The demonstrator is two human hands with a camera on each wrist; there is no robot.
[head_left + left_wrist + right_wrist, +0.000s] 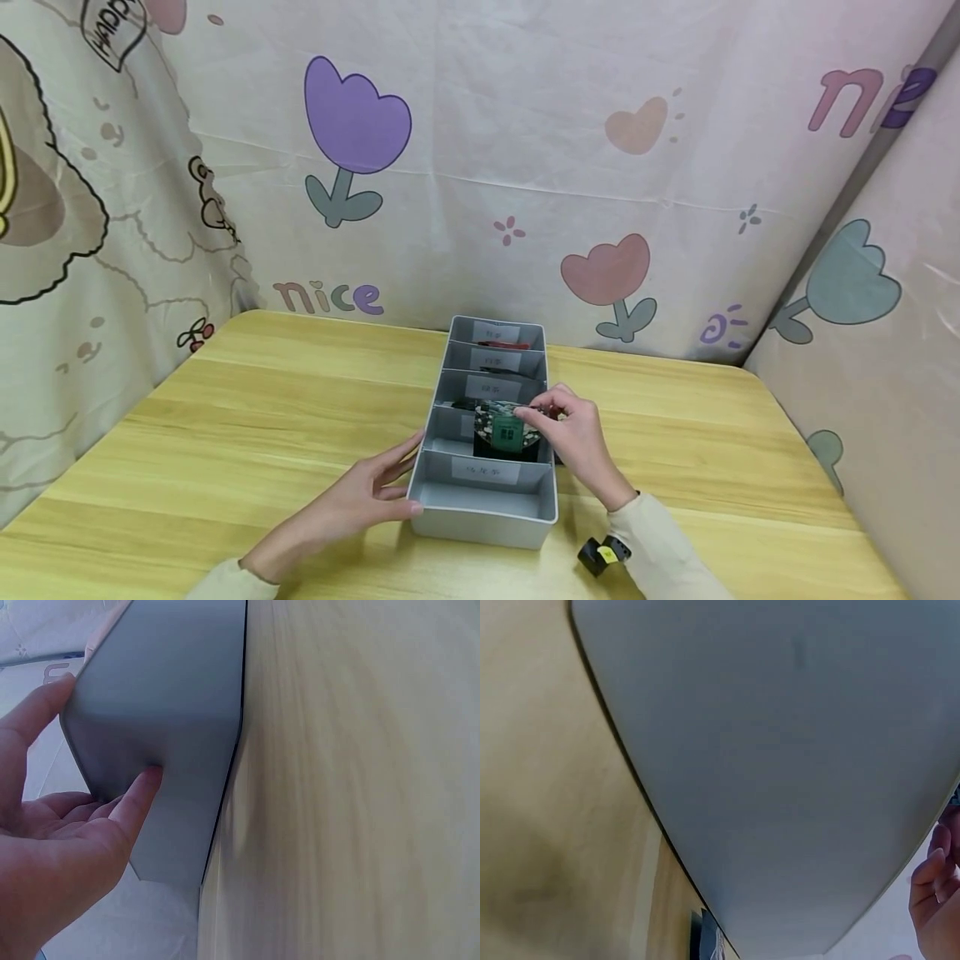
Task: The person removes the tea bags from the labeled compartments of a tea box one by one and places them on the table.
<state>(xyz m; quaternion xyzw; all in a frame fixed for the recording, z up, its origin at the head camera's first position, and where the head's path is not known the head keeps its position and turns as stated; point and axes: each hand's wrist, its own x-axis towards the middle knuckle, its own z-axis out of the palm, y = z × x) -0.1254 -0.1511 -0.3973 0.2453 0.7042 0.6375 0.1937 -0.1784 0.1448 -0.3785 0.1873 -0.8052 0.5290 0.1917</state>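
A long grey divided box [485, 525] stands lengthwise on the table, with handwritten labels on its compartment walls. My right hand [581, 429] pinches the top edge of a dark patterned packet [507, 433] with a green label, held over the second compartment from the front. The packet's lower edge lies inside that compartment in the head view. My left hand [360, 496] rests its fingers against the box's left side, thumb at the front corner. Seen from the left wrist, extended fingertips [152, 774] touch the box wall. The front compartment is bare.
Farther back in the box are a red packet [504, 344] and dark packets [506, 372]. Another dark packet [710, 936] lies on the table beside the box's right side. A black wrist strap [603, 554] is on the right sleeve. A printed curtain [480, 167] hangs behind the wooden table [247, 417].
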